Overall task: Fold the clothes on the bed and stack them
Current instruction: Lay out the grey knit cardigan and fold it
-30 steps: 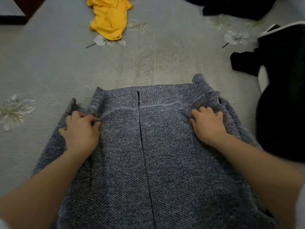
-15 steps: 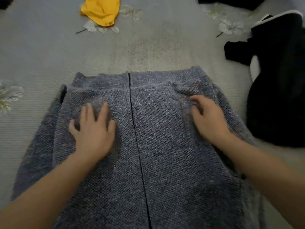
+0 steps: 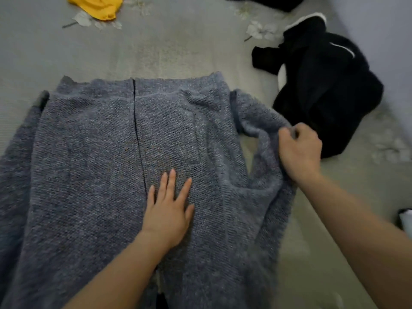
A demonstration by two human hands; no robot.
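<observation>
Fingers were doing two different jobs at this point, so here's how it went from left to right. Way over on the left, the left sleeve of the grey knit sweater lay spread out beside the body, not folded in yet. Up in the far left corner a yellow garment sat crumpled on the bed, well apart from everything else, probably waiting its turn. The sweater itself was laid flat across the middle of the bed, neck end pointing away from the person, with a dark seam or opening running down its centre.

Just right of that line the left hand rested palm down on the knit, fingers straight and spread apart, holding nothing. My guess is it was there as an anchor so the body wouldn't slide or bunch up. Further right, the right hand had its fingers curled tight and clamped on the right sleeve, with a bit of bed showing between sleeve and body. I'd say that was to swing it in over the body for the first fold.

Right of that, a black garment was heaped near the sweater, unfolded too. No stack anywhere that I could see, so the task looked barely started.
</observation>
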